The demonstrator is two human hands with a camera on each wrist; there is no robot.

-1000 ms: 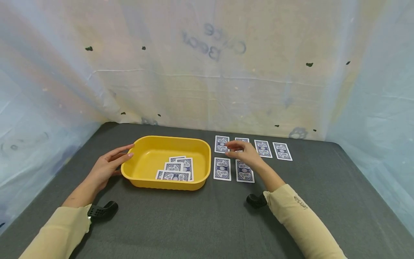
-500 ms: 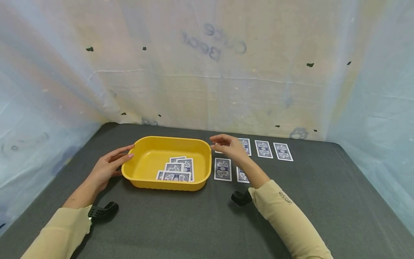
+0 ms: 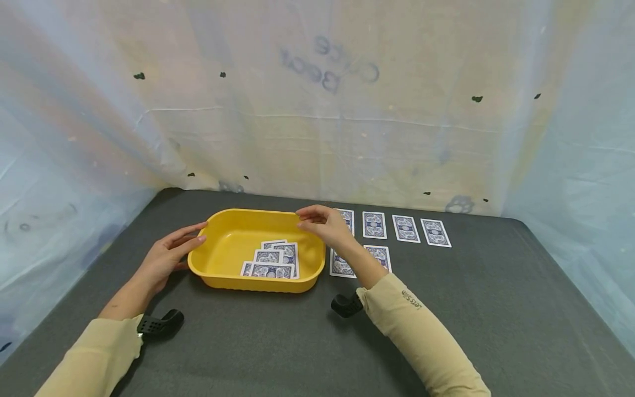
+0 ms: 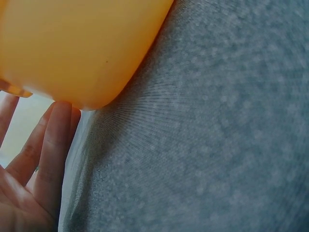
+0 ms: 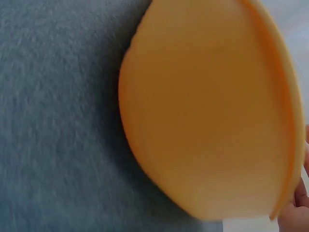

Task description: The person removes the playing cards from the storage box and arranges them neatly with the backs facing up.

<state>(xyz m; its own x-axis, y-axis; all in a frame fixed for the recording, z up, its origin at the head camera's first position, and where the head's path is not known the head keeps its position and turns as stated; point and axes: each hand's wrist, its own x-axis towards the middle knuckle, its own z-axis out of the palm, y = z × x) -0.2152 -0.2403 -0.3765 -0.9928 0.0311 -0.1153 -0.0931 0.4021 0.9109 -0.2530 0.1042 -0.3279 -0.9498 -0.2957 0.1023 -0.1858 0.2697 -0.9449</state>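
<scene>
A yellow plastic tray [image 3: 213, 259] stands on the grey table, with several blue-backed playing cards [image 3: 272, 270] lying loosely overlapped inside it. My left hand [image 3: 166, 253] touches the tray's left end, its extended fingertips at the rim; the left wrist view shows the fingers [image 4: 54, 145] against the outer wall. Above the tray's right rim is my right hand [image 3: 324, 225], fingers loosely bent and no card visible between them. To its right, several playing cards [image 3: 374, 225] lie face down in two rows, partly hidden by the hand and wrist.
The dark grey tabletop [image 3: 258, 347] spreads in front of the tray and to the right of the card rows. A pale plastic sheet [image 3: 421, 149] hangs behind the table and along both sides.
My right hand has moved left from over the card rows to above the tray's right rim. The left hand, the tray and the cards stay where they were.
</scene>
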